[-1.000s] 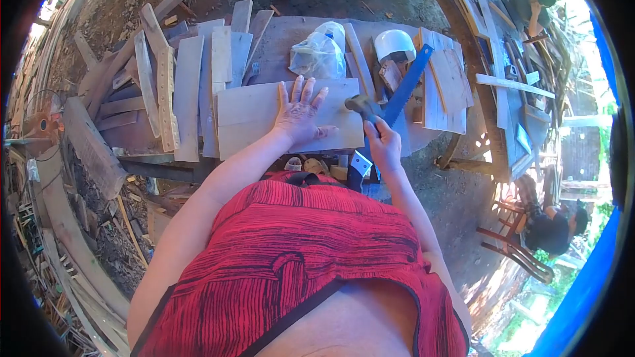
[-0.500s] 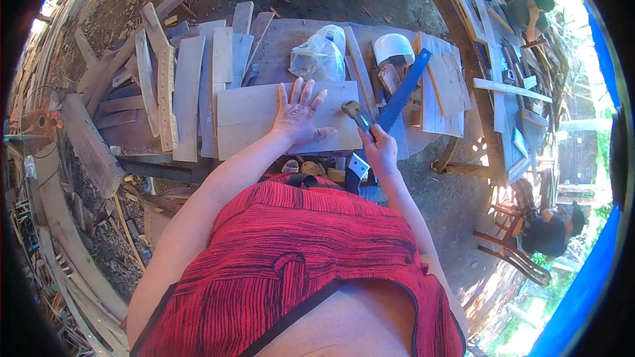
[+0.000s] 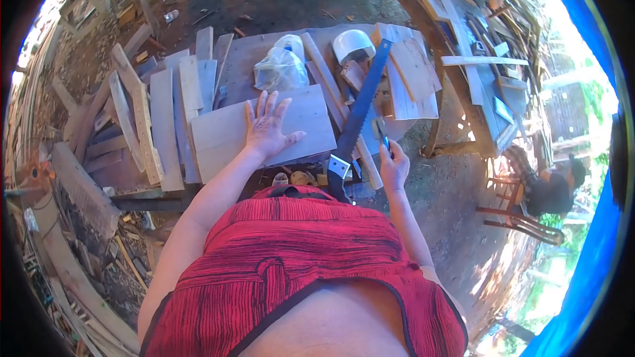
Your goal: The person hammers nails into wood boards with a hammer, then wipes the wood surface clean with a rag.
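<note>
My left hand [image 3: 269,129] lies flat on a pale wooden board [image 3: 221,133], fingers spread. The board rests at a slant across the near edge of the table. My right hand [image 3: 395,166] is raised to the right of the board, closed around what looks like a hammer [image 3: 380,130]. Its metal head shows above my fingers, while the handle is mostly hidden. Between my hands a blue-bladed handsaw [image 3: 364,106] lies across the table, its dark handle toward my body. A narrow wooden strip [image 3: 368,162] sticks out over the near edge under the saw.
A clear plastic bag [image 3: 281,66] and a white rounded container [image 3: 353,46] sit behind the board. Planks [image 3: 163,125] lie at the left, more boards [image 3: 413,69] at the right. Two other people are at the right, one near a wooden chair [image 3: 509,201].
My right hand has moved right, away from the board, carrying the hammer. The board is now more slanted, with my left hand still on it. The view has shifted to the right.
</note>
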`<state>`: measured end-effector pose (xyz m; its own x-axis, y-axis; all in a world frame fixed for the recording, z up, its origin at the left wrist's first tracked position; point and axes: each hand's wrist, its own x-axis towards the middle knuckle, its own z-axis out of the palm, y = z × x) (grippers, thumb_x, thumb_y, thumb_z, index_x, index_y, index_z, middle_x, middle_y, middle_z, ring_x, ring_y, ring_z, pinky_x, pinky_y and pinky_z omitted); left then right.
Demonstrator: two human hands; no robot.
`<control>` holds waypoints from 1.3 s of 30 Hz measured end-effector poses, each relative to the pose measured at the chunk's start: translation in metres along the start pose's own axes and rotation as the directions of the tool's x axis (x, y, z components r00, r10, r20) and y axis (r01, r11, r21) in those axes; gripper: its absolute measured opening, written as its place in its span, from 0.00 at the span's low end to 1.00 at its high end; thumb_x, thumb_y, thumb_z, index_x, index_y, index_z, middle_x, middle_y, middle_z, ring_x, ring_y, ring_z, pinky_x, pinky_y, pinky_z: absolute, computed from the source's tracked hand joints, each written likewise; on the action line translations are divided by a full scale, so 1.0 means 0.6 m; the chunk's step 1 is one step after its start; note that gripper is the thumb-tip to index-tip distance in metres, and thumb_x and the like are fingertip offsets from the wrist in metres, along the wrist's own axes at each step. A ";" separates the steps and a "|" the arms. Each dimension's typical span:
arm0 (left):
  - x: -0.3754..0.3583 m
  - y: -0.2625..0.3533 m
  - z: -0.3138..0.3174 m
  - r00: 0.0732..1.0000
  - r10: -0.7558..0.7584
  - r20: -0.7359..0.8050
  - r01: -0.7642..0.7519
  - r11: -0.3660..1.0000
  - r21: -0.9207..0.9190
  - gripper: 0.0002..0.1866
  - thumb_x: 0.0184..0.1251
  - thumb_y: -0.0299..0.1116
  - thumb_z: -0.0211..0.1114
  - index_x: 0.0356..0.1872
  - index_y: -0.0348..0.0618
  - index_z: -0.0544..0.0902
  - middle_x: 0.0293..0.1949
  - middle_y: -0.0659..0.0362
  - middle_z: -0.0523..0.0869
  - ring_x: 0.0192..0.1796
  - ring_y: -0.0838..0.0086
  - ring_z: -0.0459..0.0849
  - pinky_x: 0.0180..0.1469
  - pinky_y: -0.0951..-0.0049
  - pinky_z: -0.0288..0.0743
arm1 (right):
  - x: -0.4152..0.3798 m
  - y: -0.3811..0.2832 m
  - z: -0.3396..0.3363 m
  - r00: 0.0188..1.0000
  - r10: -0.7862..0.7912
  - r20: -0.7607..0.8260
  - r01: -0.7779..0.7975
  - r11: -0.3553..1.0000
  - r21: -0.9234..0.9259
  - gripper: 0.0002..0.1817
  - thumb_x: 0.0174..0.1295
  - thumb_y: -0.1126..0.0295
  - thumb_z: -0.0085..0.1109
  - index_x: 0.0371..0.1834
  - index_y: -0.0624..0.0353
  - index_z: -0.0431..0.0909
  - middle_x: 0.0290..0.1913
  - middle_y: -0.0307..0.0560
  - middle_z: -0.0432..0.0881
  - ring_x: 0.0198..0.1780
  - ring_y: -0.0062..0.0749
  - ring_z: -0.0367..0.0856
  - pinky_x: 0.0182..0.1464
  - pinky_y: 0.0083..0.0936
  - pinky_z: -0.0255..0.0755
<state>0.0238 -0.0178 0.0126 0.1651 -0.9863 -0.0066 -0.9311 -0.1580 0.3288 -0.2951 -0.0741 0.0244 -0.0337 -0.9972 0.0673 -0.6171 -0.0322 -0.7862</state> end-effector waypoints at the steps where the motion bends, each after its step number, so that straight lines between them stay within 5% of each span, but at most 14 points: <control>1: 0.005 -0.001 0.005 1.000 0.011 0.001 -0.011 1.000 0.003 0.49 0.53 0.65 0.65 0.73 0.55 0.59 0.74 0.49 0.56 0.78 0.52 0.44 0.75 0.38 0.28 | -0.006 0.010 -0.006 0.997 0.077 0.014 -0.074 0.990 -0.121 0.15 0.60 0.61 0.63 0.48 0.54 0.83 0.23 0.44 0.79 0.27 0.29 0.77 0.35 0.30 0.70; 3: 0.015 -0.001 0.008 0.992 -0.038 -0.124 0.027 0.996 -0.085 0.44 0.56 0.60 0.66 0.72 0.56 0.61 0.70 0.50 0.63 0.76 0.53 0.54 0.73 0.37 0.38 | -0.015 0.040 -0.006 0.988 0.151 0.001 -0.147 0.960 -0.240 0.16 0.58 0.60 0.63 0.48 0.50 0.84 0.31 0.51 0.85 0.35 0.45 0.84 0.40 0.36 0.73; 6: 0.053 0.013 -0.024 0.995 -0.097 -0.009 0.095 0.986 -0.135 0.38 0.61 0.53 0.65 0.72 0.59 0.62 0.66 0.51 0.69 0.69 0.53 0.63 0.68 0.40 0.52 | -0.016 0.082 0.013 0.984 0.174 -0.025 -0.175 0.957 -0.231 0.16 0.57 0.60 0.64 0.49 0.50 0.83 0.35 0.51 0.86 0.39 0.46 0.85 0.43 0.37 0.74; 10: 0.126 -0.018 0.009 0.990 -0.024 -0.138 0.007 0.992 -0.122 0.35 0.63 0.45 0.62 0.72 0.62 0.61 0.58 0.51 0.78 0.60 0.53 0.72 0.64 0.43 0.60 | 0.001 0.110 0.053 0.993 0.114 -0.037 -0.118 0.984 -0.135 0.16 0.57 0.61 0.64 0.49 0.49 0.83 0.38 0.50 0.86 0.41 0.46 0.84 0.44 0.37 0.74; 12: 0.158 -0.023 0.000 0.999 -0.007 0.048 0.010 0.998 -0.062 0.35 0.63 0.39 0.59 0.73 0.64 0.60 0.50 0.49 0.83 0.54 0.52 0.79 0.61 0.47 0.67 | 0.015 0.131 0.077 0.988 -0.066 -0.141 0.052 0.994 -0.099 0.15 0.57 0.67 0.67 0.48 0.54 0.84 0.29 0.41 0.81 0.30 0.24 0.77 0.37 0.25 0.71; 13: 0.171 -0.026 -0.002 0.999 -0.013 0.041 0.015 0.999 -0.050 0.35 0.63 0.39 0.59 0.73 0.64 0.60 0.50 0.49 0.83 0.54 0.52 0.79 0.61 0.47 0.67 | 0.018 0.139 0.081 0.988 -0.070 -0.139 0.058 0.995 -0.086 0.15 0.57 0.67 0.67 0.48 0.54 0.84 0.29 0.41 0.81 0.30 0.24 0.77 0.37 0.25 0.71; 16: 0.202 -0.043 0.005 0.992 0.031 0.124 -0.025 0.999 -0.048 0.34 0.62 0.35 0.57 0.72 0.65 0.62 0.45 0.46 0.85 0.48 0.52 0.84 0.55 0.51 0.74 | 0.022 0.148 0.088 0.998 -0.018 -0.058 0.014 0.998 -0.064 0.16 0.57 0.65 0.64 0.49 0.51 0.81 0.44 0.46 0.84 0.47 0.45 0.82 0.49 0.36 0.74; 18: 0.213 -0.059 0.020 0.985 0.169 -0.044 -0.171 0.985 -0.034 0.24 0.61 0.35 0.56 0.62 0.59 0.76 0.42 0.44 0.86 0.45 0.51 0.86 0.50 0.55 0.78 | 0.021 0.148 0.088 0.992 -0.107 -0.069 0.095 0.983 -0.155 0.17 0.57 0.66 0.63 0.51 0.52 0.80 0.43 0.45 0.82 0.49 0.45 0.79 0.51 0.37 0.72; 22: 0.217 -0.080 0.010 0.991 0.115 -0.070 -0.120 0.990 -0.076 0.12 0.61 0.35 0.57 0.40 0.50 0.86 0.37 0.46 0.87 0.41 0.52 0.86 0.47 0.55 0.78 | 0.019 0.143 0.083 0.999 -0.045 0.008 0.045 0.969 -0.244 0.18 0.58 0.67 0.62 0.53 0.52 0.79 0.44 0.46 0.80 0.50 0.47 0.76 0.52 0.39 0.71; 24: 0.200 -0.089 -0.007 0.984 -0.083 -0.155 0.043 0.968 -0.249 0.11 0.60 0.40 0.61 0.27 0.45 0.85 0.33 0.48 0.87 0.40 0.54 0.87 0.45 0.56 0.78 | 0.015 0.138 0.081 0.997 -0.077 -0.008 0.073 0.972 -0.223 0.18 0.58 0.68 0.61 0.52 0.54 0.79 0.43 0.47 0.79 0.49 0.47 0.77 0.52 0.38 0.71; 27: 0.176 -0.139 -0.023 0.941 -0.241 -0.238 0.143 0.920 -0.365 0.15 0.58 0.46 0.66 0.25 0.44 0.85 0.30 0.49 0.87 0.38 0.55 0.86 0.41 0.57 0.77 | 0.006 0.145 0.083 0.992 -0.121 -0.030 0.114 0.976 -0.188 0.18 0.58 0.70 0.61 0.52 0.57 0.79 0.44 0.49 0.77 0.49 0.47 0.77 0.52 0.36 0.70; 33: 0.150 -0.232 -0.024 0.795 -0.528 -0.298 0.355 0.804 -0.478 0.13 0.54 0.44 0.72 0.32 0.45 0.86 0.34 0.50 0.88 0.41 0.56 0.86 0.45 0.60 0.78 | 0.015 0.140 0.072 0.986 -0.164 0.020 0.164 0.955 -0.248 0.20 0.56 0.69 0.63 0.53 0.60 0.78 0.49 0.53 0.76 0.51 0.49 0.76 0.54 0.38 0.71; 37: 0.129 -0.236 -0.050 0.891 -0.293 -0.348 0.221 0.947 -0.233 0.19 0.58 0.42 0.71 0.47 0.42 0.84 0.44 0.52 0.86 0.43 0.66 0.85 0.47 0.65 0.78 | 0.028 0.094 0.022 0.976 -0.164 0.142 0.206 0.908 -0.364 0.16 0.56 0.68 0.63 0.47 0.60 0.80 0.44 0.53 0.78 0.46 0.48 0.79 0.48 0.36 0.74; 39: 0.122 -0.210 -0.106 0.882 -0.369 -0.292 0.089 0.740 -0.667 0.25 0.55 0.41 0.73 0.53 0.41 0.80 0.52 0.50 0.82 0.52 0.66 0.82 0.55 0.65 0.75 | 0.065 0.064 -0.022 0.962 -0.258 0.083 0.271 0.910 -0.314 0.13 0.57 0.70 0.63 0.44 0.61 0.80 0.40 0.51 0.78 0.41 0.43 0.79 0.44 0.32 0.73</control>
<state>0.1741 -0.0672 0.0308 0.5844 -0.7979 0.1481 -0.4573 -0.1730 0.8724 -0.3303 -0.1133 0.0051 0.1923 -0.9571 0.2168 -0.8173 -0.2785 -0.5045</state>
